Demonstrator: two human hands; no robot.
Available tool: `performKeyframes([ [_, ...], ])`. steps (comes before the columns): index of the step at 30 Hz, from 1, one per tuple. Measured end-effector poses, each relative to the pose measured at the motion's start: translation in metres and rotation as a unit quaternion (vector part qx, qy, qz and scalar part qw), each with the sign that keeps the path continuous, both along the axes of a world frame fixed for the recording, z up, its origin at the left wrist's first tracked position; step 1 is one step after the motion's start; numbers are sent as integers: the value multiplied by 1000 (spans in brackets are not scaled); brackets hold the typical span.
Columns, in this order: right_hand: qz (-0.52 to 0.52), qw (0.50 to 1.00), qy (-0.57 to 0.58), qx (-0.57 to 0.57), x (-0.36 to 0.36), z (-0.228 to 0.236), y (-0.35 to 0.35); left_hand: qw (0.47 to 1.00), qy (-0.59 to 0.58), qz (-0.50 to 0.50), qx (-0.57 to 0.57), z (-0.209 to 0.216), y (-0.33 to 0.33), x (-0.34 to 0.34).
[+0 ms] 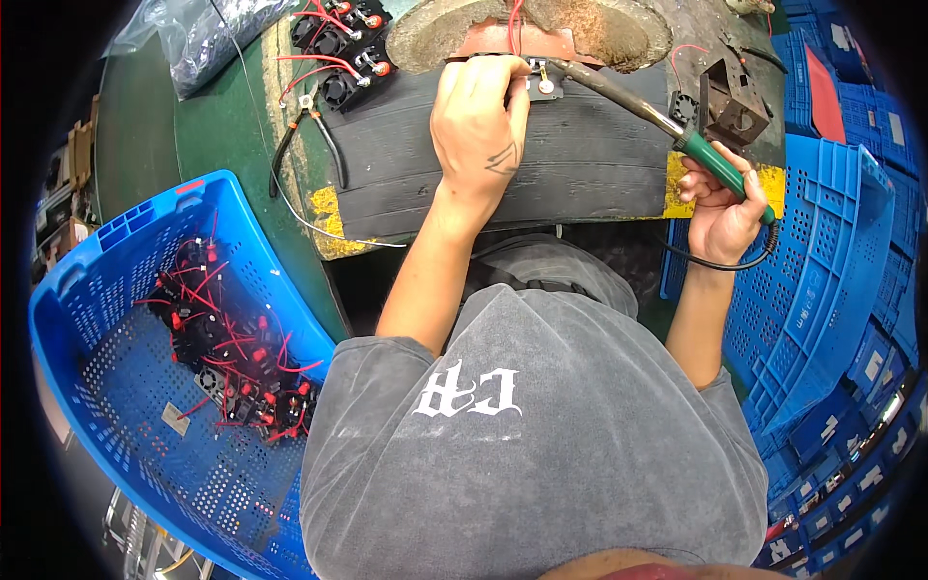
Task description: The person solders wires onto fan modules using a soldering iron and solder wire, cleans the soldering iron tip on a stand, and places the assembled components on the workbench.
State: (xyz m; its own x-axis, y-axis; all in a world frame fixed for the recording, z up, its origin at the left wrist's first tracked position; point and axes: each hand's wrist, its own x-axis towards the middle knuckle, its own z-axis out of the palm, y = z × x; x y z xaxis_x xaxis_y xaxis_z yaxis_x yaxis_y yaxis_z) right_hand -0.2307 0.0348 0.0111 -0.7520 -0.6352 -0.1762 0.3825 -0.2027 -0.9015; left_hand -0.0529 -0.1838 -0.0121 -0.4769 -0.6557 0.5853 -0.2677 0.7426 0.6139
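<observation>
My right hand (pixel 723 215) is closed round the green handle of a soldering iron (pixel 713 162). The iron's metal barrel slants up and left, and its tip end comes near a small dark part (pixel 546 83) with a light metal tab. My left hand (pixel 480 124) is closed at the left end of that part, fingers bent over it; what the fingertips grip is partly hidden. Red wires (pixel 515 27) rise behind the left hand, in front of a reddish block (pixel 474 41) between round, crusted grey-brown pieces (pixel 628 34).
Small black fans with red wires (pixel 338 89) lie at the bench's back left, by orange-and-black cutters (pixel 307 140). More wired parts fill part of a blue crate (pixel 184 198) at left. A rusty metal bracket (pixel 737 101) stands right. Blue crates (pixel 822 222) stack beyond.
</observation>
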Motion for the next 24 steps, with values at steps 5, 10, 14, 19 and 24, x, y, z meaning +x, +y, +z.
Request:
performKeyframes([
  [5, -2, 1000, -2, 2, 2, -2, 1, 1000, -5, 2, 4, 0, 1, -2],
  [10, 0, 1000, -4, -2, 2, -3, 1, 999, -17, 17, -25, -1, -1, -4],
  [14, 3, 1000, -3, 0, 2, -4, 2, 999, -24, 16, -36, 1, -2, -5],
  [19, -5, 1000, -14, 0, 3, -6, 0, 1000, -21, 7, -20, 2, -1, -5],
  [24, 6, 1000, 1, 15, 4, -7, 1, 1000, -21, -1, -14, 1, -1, -5],
])
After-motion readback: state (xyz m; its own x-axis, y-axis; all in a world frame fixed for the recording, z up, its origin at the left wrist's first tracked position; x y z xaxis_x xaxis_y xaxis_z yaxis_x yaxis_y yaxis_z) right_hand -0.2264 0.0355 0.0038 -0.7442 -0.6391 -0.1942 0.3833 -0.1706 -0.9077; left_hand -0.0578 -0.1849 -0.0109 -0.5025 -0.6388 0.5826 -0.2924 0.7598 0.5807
